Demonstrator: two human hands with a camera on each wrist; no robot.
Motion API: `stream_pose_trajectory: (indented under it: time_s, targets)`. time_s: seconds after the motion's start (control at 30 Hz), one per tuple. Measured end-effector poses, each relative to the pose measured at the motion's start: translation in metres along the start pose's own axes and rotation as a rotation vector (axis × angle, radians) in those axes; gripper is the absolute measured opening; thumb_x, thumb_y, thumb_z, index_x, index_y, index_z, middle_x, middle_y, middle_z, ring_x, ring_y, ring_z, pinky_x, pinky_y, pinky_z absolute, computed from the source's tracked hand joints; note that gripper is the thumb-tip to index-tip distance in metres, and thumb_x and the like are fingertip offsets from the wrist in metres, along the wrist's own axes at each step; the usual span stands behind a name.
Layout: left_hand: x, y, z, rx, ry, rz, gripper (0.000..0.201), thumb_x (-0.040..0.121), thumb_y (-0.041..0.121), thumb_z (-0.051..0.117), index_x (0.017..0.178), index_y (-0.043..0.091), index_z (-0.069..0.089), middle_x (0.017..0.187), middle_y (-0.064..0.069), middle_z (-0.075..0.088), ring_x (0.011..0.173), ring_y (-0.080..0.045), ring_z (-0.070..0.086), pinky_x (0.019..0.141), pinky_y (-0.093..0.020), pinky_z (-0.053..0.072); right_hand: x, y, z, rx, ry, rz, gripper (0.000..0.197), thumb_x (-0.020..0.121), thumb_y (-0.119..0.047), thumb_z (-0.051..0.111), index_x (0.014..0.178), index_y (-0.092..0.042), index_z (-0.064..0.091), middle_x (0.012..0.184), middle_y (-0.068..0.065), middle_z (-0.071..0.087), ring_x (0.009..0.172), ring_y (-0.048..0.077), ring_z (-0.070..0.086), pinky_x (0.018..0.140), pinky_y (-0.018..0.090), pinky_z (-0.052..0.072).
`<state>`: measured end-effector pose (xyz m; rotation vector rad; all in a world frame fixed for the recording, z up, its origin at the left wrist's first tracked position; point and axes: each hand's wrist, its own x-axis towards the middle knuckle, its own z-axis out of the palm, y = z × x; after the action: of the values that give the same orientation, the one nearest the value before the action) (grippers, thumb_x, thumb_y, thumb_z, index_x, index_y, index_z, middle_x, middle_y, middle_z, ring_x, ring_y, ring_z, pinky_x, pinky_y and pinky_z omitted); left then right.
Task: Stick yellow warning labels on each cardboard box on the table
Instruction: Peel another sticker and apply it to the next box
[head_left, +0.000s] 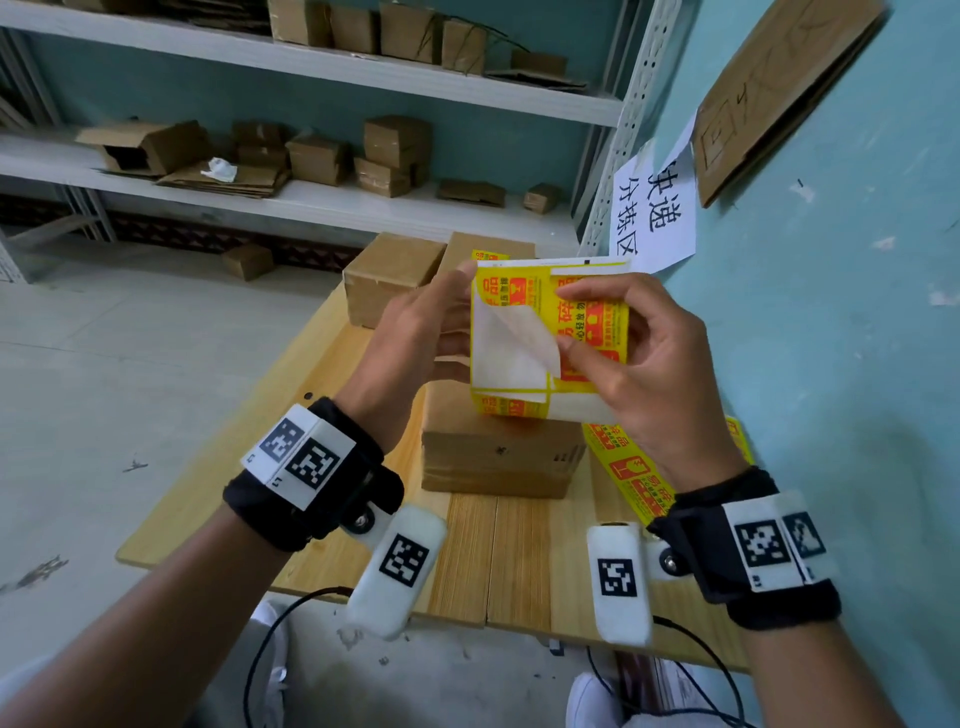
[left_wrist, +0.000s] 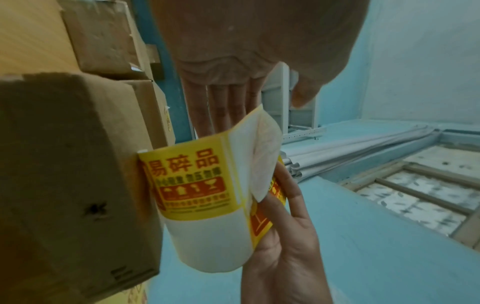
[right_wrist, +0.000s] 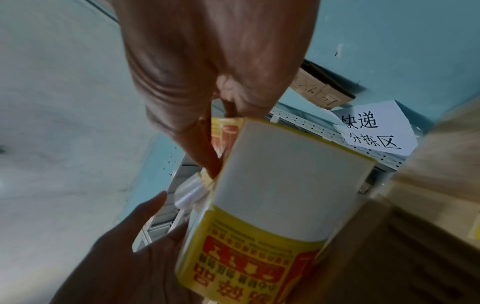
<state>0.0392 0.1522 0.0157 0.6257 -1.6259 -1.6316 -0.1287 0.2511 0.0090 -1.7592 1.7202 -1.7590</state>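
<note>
My L hand (head_left: 415, 332) pinches label strip (head_left: 493, 379) at top edge; R hand (head_left: 649, 358) pinches half-peeled label (head_left: 592, 322) by corner. Thin, floppy, tacky, prob curls; keep to edges. Box (head_left: 498, 457) below grip.

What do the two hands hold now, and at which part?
The left hand holds the label strip by its left edge; the right hand pinches the peeled corner of one label.
</note>
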Motion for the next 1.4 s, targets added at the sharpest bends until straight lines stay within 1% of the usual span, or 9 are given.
stream_pose_trajectory:
  time_s: [0.1,0.23,0.33,0.4,0.53,0.7,0.8,1.2,1.4]
  targets:
    - [0.001,-0.002,0.0,0.006,0.069,0.023,0.03,0.094,0.038,0.057,0.098,0.011,0.071,0.097,-0.009,0.074,0.089,-0.03,0.069,0.077,-0.041,0.053,0.0,-0.001,0.001,-0.073,-0.053,-0.046,0.032,0.081,-0.007,0.079,0.111,-0.014,0.069,0.115,0.007,0.059,0.112,0.015,0.062,0.087,0.027,0.056]
    - [-0.001,-0.005,0.0,0.019,0.077,0.075,0.014,0.095,0.018,0.059,0.098,0.015,0.072,0.088,0.001,0.074,0.074,-0.011,0.066,0.062,-0.024,0.053,-0.001,0.002,0.004,-0.222,0.055,-0.042,0.032,0.08,-0.018,0.076,0.111,-0.023,0.07,0.125,0.002,0.05,0.126,0.017,0.05,0.104,0.038,0.048]
    - [-0.002,-0.004,0.003,0.039,0.06,0.096,0.019,0.097,0.017,0.056,0.1,0.009,0.073,0.09,-0.003,0.075,0.076,-0.011,0.07,0.064,-0.024,0.055,-0.003,-0.005,0.007,-0.534,0.2,-0.101,0.033,0.077,-0.027,0.078,0.109,-0.025,0.071,0.125,0.007,0.046,0.121,0.02,0.043,0.104,0.012,0.03]
    - [-0.003,-0.003,0.006,0.072,0.051,0.117,0.022,0.098,0.018,0.053,0.098,0.006,0.073,0.093,-0.006,0.075,0.08,-0.015,0.071,0.069,-0.028,0.058,-0.003,-0.012,0.01,-0.635,0.237,-0.17,0.027,0.079,-0.025,0.077,0.105,-0.02,0.071,0.117,0.009,0.049,0.109,0.019,0.046,0.095,0.014,0.034]
    - [-0.004,-0.004,0.012,0.106,0.02,0.141,0.027,0.099,0.019,0.05,0.103,0.003,0.071,0.097,-0.013,0.074,0.087,-0.023,0.072,0.076,-0.033,0.06,-0.003,-0.021,0.018,-0.507,0.057,-0.289,0.01,0.092,-0.017,0.067,0.098,-0.011,0.07,0.098,0.003,0.061,0.091,0.016,0.057,0.079,0.022,0.047]
    - [-0.004,-0.005,0.011,0.094,0.047,0.127,0.027,0.1,0.019,0.05,0.101,0.004,0.072,0.094,-0.015,0.073,0.082,-0.02,0.07,0.073,-0.03,0.059,-0.005,-0.021,0.021,-0.382,-0.091,-0.214,0.019,0.09,-0.029,0.069,0.1,-0.013,0.069,0.1,-0.001,0.061,0.094,0.013,0.059,0.077,0.023,0.05]
    - [-0.003,-0.004,0.01,0.068,0.055,0.102,0.028,0.099,0.02,0.051,0.102,-0.001,0.07,0.094,-0.015,0.073,0.077,-0.012,0.07,0.066,-0.018,0.054,-0.005,-0.019,0.019,-0.398,-0.093,-0.208,0.014,0.088,-0.023,0.071,0.098,-0.014,0.069,0.099,-0.002,0.06,0.093,0.013,0.058,0.075,0.021,0.049]
    - [-0.009,0.0,0.016,0.096,-0.039,0.14,0.031,0.102,0.019,0.044,0.108,0.003,0.07,0.101,-0.011,0.074,0.091,-0.018,0.072,0.078,-0.024,0.058,-0.003,-0.017,0.022,-0.364,0.01,-0.201,0.013,0.093,-0.025,0.066,0.092,-0.013,0.068,0.092,-0.004,0.063,0.09,0.012,0.059,0.076,0.027,0.049]
    - [-0.011,0.004,0.016,0.037,-0.082,0.15,0.029,0.1,0.003,0.042,0.111,0.006,0.069,0.103,-0.01,0.074,0.09,-0.013,0.071,0.078,-0.019,0.054,-0.002,-0.018,0.013,-0.339,-0.085,-0.204,0.015,0.087,-0.016,0.071,0.1,-0.011,0.068,0.1,0.0,0.062,0.093,0.01,0.06,0.078,0.015,0.047]
